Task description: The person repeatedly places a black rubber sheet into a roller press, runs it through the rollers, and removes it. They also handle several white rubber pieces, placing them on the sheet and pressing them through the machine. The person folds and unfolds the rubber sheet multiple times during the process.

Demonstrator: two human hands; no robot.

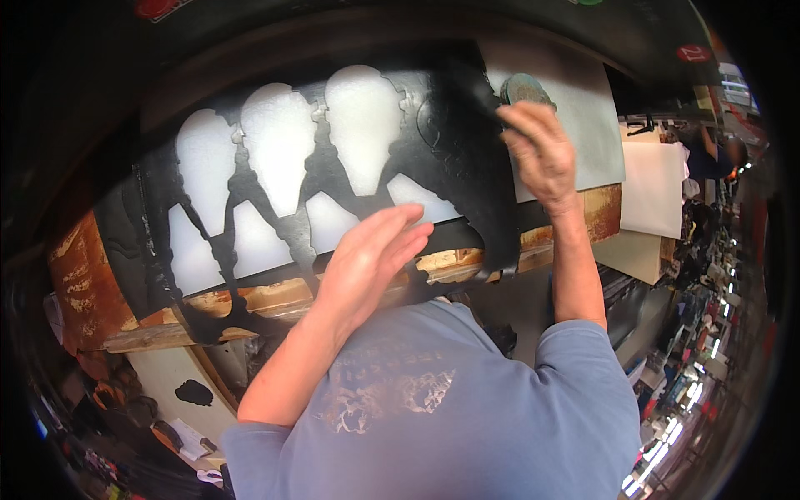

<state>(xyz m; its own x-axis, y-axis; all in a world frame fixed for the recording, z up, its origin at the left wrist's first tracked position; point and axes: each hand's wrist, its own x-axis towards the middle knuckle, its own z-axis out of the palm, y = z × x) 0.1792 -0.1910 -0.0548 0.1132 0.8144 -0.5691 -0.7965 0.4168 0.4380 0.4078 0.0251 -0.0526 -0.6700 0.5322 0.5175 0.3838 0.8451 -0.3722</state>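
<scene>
A black sheet (pixel 454 179), leather-like, spreads over a white board, with several rounded, tapering cutouts through which the pale surface shows. Its lower strips hang past the front edge. Over that front part hovers my left hand (pixel 367 262), fingers stretched and holding nothing; whether it touches the sheet I cannot tell. At the sheet's right side is my right hand (pixel 543 158), fingers extended leftward and slightly blurred, with nothing visible in them. Just beyond it lies a round greenish disc (pixel 527 90) on the white board (pixel 587 137). A curved outline marks the sheet near my right fingertips.
A worn, rust-brown table edge (pixel 604 211) runs along the front. Dark machine housing (pixel 400 23) overhangs the back. Pale sheets (pixel 650 190) stand at the right, with another person (pixel 712 154) farther off. A black scrap (pixel 193 392) lies on a lower surface at left.
</scene>
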